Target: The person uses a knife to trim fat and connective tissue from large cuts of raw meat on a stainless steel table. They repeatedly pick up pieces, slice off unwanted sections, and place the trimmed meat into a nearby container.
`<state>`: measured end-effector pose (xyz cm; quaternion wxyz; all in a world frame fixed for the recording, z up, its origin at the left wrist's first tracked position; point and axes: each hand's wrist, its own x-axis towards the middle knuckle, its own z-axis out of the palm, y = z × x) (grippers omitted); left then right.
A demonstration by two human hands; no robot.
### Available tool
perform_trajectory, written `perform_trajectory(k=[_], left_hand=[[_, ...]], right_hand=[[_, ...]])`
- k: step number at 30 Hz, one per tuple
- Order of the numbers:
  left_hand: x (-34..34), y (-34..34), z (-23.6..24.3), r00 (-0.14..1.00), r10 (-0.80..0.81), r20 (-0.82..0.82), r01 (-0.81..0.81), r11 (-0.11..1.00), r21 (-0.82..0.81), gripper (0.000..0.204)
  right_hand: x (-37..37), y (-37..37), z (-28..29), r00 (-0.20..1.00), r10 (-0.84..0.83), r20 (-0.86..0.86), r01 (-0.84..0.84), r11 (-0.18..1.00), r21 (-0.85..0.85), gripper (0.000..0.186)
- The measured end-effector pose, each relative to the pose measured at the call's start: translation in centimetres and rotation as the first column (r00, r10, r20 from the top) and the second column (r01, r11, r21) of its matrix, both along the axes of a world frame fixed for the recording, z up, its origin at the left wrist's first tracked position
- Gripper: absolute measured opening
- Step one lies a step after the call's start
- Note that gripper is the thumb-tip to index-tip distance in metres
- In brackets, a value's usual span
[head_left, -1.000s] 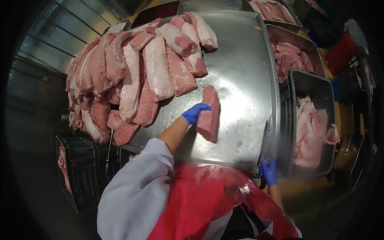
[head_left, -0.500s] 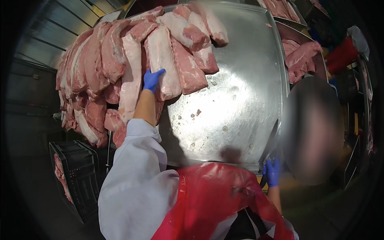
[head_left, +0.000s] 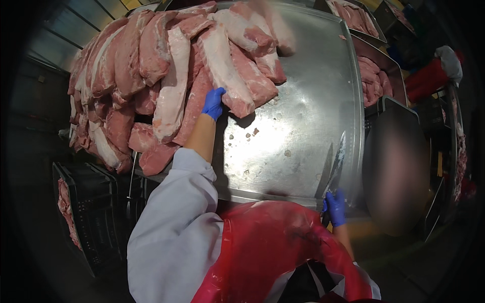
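Observation:
My left hand point(head_left: 214, 103), in a blue glove, grips the near end of a long pork loin point(head_left: 225, 68) with a pale fat side. That loin lies slanted on the metal table point(head_left: 303, 126), partly against another pork loin point(head_left: 256, 81) on its right. Several more loins point(head_left: 129, 55) are heaped to the left of it. My right hand point(head_left: 335, 208), also gloved in blue, is closed around the handle of a knife point(head_left: 337, 164) at the table's near right corner. Its long blade points away from me, over the table and apart from the meat.
Small meat scraps point(head_left: 247, 134) dot the table. Metal bins point(head_left: 384, 65) of meat stand beyond its right edge. A black crate point(head_left: 96, 217) with meat sits at the lower left. A blurred patch hides part of the right side. Someone's red garment point(head_left: 427, 83) shows at far right.
My left hand has pulled the near end of the pork loin to the right, so it lies more slanted. The knife has come up and left, with its blade now plainly over the table.

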<state>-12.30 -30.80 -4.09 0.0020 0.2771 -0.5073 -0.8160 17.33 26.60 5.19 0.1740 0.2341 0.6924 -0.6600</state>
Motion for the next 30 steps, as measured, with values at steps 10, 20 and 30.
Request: perform_trajectory(k=[10,20,30], left_hand=[[18.7,24.6,-0.5,0.913,-0.385,0.133,0.369,0.92,0.131,0.021],[13.0,31.9,11.1,0.584,-0.52,0.624,0.386,-0.498,-0.776,0.108],[1.6,37.9,8.8,0.791,-0.263,0.552,0.469,-0.317,-0.824,0.129]], right_hand=[[2.4,1.8,-0.4,0.998,-0.05,-0.043,0.051,0.998,0.023,0.019],[-21.0,0.8,-6.8,0.873,-0.166,-0.459,0.145,0.986,-0.081,0.023],[-15.9,3.0,-6.2,0.975,-0.02,-0.223,0.042,0.995,0.091,0.035]])
